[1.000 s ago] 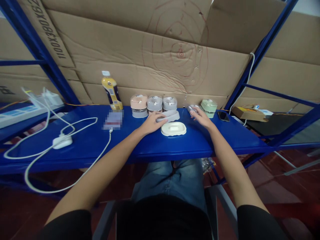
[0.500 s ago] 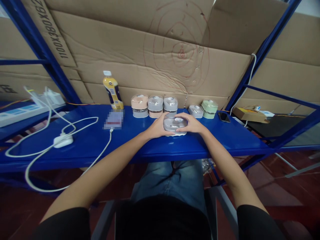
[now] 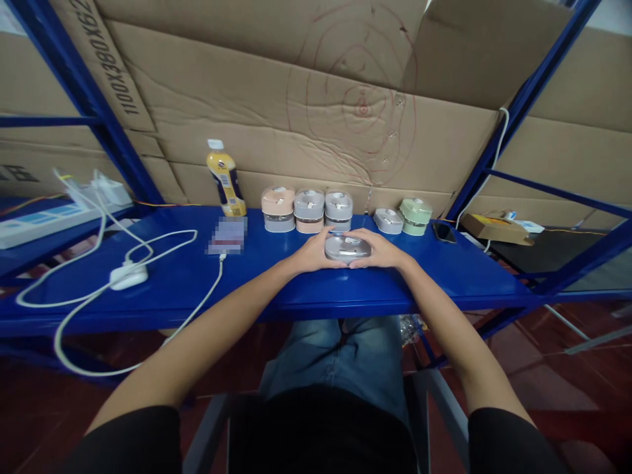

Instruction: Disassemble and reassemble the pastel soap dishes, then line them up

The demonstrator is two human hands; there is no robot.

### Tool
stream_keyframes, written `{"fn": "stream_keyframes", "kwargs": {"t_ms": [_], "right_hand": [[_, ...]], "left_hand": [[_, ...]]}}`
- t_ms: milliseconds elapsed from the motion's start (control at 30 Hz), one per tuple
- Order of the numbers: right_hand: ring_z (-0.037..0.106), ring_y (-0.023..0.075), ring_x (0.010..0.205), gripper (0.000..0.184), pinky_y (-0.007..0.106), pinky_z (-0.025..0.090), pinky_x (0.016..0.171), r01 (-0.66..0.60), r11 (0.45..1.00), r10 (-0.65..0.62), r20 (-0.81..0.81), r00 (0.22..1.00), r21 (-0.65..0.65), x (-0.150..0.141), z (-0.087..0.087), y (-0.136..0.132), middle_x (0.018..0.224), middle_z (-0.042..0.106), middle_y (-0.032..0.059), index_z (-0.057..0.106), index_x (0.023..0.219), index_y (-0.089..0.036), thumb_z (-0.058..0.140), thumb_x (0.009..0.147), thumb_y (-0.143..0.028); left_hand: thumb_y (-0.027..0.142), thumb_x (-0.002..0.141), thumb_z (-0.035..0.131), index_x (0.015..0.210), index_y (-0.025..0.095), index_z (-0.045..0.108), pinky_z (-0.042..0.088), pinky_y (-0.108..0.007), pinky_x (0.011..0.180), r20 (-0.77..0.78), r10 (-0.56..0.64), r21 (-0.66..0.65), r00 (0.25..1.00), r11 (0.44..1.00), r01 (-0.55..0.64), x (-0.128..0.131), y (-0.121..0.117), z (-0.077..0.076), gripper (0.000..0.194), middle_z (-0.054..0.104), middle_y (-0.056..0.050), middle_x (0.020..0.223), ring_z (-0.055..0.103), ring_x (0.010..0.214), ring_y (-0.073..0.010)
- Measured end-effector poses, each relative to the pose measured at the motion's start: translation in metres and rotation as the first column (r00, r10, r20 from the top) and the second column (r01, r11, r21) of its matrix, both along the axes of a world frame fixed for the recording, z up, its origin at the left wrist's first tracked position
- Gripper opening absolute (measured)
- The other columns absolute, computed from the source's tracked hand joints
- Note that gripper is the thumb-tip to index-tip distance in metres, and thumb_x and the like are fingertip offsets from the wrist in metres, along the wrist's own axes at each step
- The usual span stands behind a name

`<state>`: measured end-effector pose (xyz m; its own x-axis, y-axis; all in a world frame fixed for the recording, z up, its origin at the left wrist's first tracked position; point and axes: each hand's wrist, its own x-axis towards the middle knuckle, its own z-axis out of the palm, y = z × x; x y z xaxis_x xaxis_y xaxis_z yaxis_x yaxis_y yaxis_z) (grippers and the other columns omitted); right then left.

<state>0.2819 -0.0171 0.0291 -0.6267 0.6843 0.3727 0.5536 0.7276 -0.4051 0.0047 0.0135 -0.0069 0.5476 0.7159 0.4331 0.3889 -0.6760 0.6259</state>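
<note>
A grey soap box point(image 3: 347, 248) with a see-through lid sits near the front of the blue table, in front of me. My left hand point(image 3: 313, 254) is closed round its left end and my right hand point(image 3: 379, 251) round its right end. The thumbs lie along the near side, the fingers behind, so the lower part of the box is mostly hidden. Just behind stand stacked soap boxes: a peach one point(image 3: 277, 205) and two with grey tops. To the right are a single low grey soap box point(image 3: 388, 221) and a green stack point(image 3: 415, 216).
On the left of the blue table point(image 3: 276, 299) stand a yellow drink bottle point(image 3: 227, 181), a blurred-out flat object point(image 3: 227, 236) with a white cable, and a white charger point(image 3: 128, 276). A phone point(image 3: 444, 232) lies right of the green stack. Cardboard point(image 3: 237, 99) backs the table.
A grey insert and cream base lay before me, my right hand reaching right. Both hands then brought a clear-lidded piece over them; now they clasp the box lower, with the cream base hidden.
</note>
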Motion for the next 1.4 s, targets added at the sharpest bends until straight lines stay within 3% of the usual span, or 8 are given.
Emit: {"fn": "stream_keyframes", "kwargs": {"t_ms": [167, 333, 600, 733, 833, 1033, 1267, 1400], "right_hand": [[0.066, 0.0408, 0.139, 0.103, 0.056, 0.053, 0.117, 0.281, 0.960, -0.276, 0.179, 0.944, -0.004, 0.024, 0.005, -0.026, 0.154, 0.066, 0.0187, 0.045, 0.171, -0.025, 0.086, 0.085, -0.066], [0.074, 0.0469, 0.122, 0.097, 0.057, 0.059, 0.100, 0.633, 0.758, -0.645, 0.325, 0.692, 0.157, 0.029, 0.004, -0.044, 0.137, 0.073, 0.0261, 0.043, 0.171, -0.023, 0.068, 0.095, -0.077], [0.075, 0.0457, 0.117, 0.075, 0.059, 0.058, 0.100, 0.685, 0.705, -0.700, 0.329, 0.633, 0.183, 0.021, 0.009, 0.005, 0.130, 0.075, 0.0289, 0.050, 0.159, -0.016, 0.067, 0.101, -0.060], [0.072, 0.0485, 0.120, 0.049, 0.063, 0.056, 0.101, 0.752, 0.617, -0.786, 0.242, 0.569, 0.235, 0.010, 0.024, 0.008, 0.133, 0.072, 0.0332, 0.053, 0.151, -0.011, 0.052, 0.108, -0.036], [0.066, 0.0481, 0.128, 0.041, 0.062, 0.053, 0.107, 0.736, 0.608, -0.791, 0.141, 0.595, 0.297, -0.008, 0.036, 0.009, 0.137, 0.068, 0.0321, 0.058, 0.142, -0.012, 0.049, 0.108, -0.033], [0.051, 0.0514, 0.144, 0.072, 0.069, 0.042, 0.121, 0.620, 0.729, -0.659, 0.054, 0.750, 0.290, -0.072, 0.041, 0.050, 0.152, 0.056, 0.0307, 0.054, 0.151, -0.013, 0.078, 0.094, -0.051], [0.060, 0.0496, 0.137, 0.073, 0.063, 0.049, 0.114, 0.824, 0.553, -0.829, -0.026, 0.559, 0.121, -0.129, 0.035, 0.080, 0.147, 0.059, 0.0371, 0.052, 0.148, -0.006, 0.075, 0.094, -0.049], [0.063, 0.0475, 0.135, 0.072, 0.057, 0.052, 0.113, 0.837, 0.538, -0.838, -0.047, 0.544, 0.102, -0.127, 0.036, 0.076, 0.144, 0.062, 0.0337, 0.055, 0.146, -0.007, 0.076, 0.090, -0.047]], "left_hand": [[0.045, 0.083, 0.086, 0.155, 0.018, 0.045, 0.057, -0.059, 0.114, 0.042, 0.080, -0.005, 0.996, 0.997, -0.080, -0.005, 0.008, -0.006, 0.087, 0.071, -0.017, 0.134, 0.072, 0.125, -0.0351], [0.043, 0.089, 0.078, 0.148, 0.019, 0.050, 0.060, -0.056, 0.108, 0.018, 0.130, 0.041, 0.991, 0.991, -0.130, -0.004, 0.009, -0.006, 0.070, 0.071, -0.014, 0.127, 0.072, 0.116, -0.0312], [0.047, 0.087, 0.079, 0.143, 0.021, 0.054, 0.061, -0.056, 0.107, 0.022, 0.118, 0.034, 0.993, 0.992, -0.119, -0.004, 0.010, -0.007, 0.067, 0.071, -0.011, 0.122, 0.072, 0.114, -0.0312], [0.046, 0.087, 0.079, 0.140, 0.020, 0.056, 0.061, -0.057, 0.108, 0.019, 0.124, 0.023, 0.992, 0.992, -0.124, -0.003, 0.009, -0.005, 0.064, 0.071, -0.013, 0.123, 0.072, 0.116, -0.0327], [0.047, 0.088, 0.078, 0.139, 0.019, 0.057, 0.061, -0.057, 0.108, 0.008, 0.120, 0.023, 0.993, 0.993, -0.120, -0.002, 0.008, -0.003, 0.062, 0.070, -0.013, 0.124, 0.071, 0.117, -0.0328], [0.043, 0.087, 0.077, 0.134, 0.020, 0.058, 0.061, -0.055, 0.106, 0.030, 0.118, 0.047, 0.993, 0.992, -0.119, -0.002, 0.009, -0.005, 0.056, 0.070, -0.011, 0.119, 0.072, 0.111, -0.0300], [0.043, 0.088, 0.076, 0.132, 0.018, 0.058, 0.061, -0.056, 0.106, 0.004, 0.100, 0.055, 0.995, 0.993, -0.100, -0.002, 0.012, -0.006, 0.054, 0.070, -0.013, 0.121, 0.072, 0.112, -0.0310], [0.043, 0.089, 0.077, 0.132, 0.021, 0.058, 0.061, -0.056, 0.105, 0.011, 0.103, 0.059, 0.995, 0.993, -0.104, -0.002, 0.012, -0.007, 0.052, 0.070, -0.010, 0.119, 0.072, 0.109, -0.0294]]}}
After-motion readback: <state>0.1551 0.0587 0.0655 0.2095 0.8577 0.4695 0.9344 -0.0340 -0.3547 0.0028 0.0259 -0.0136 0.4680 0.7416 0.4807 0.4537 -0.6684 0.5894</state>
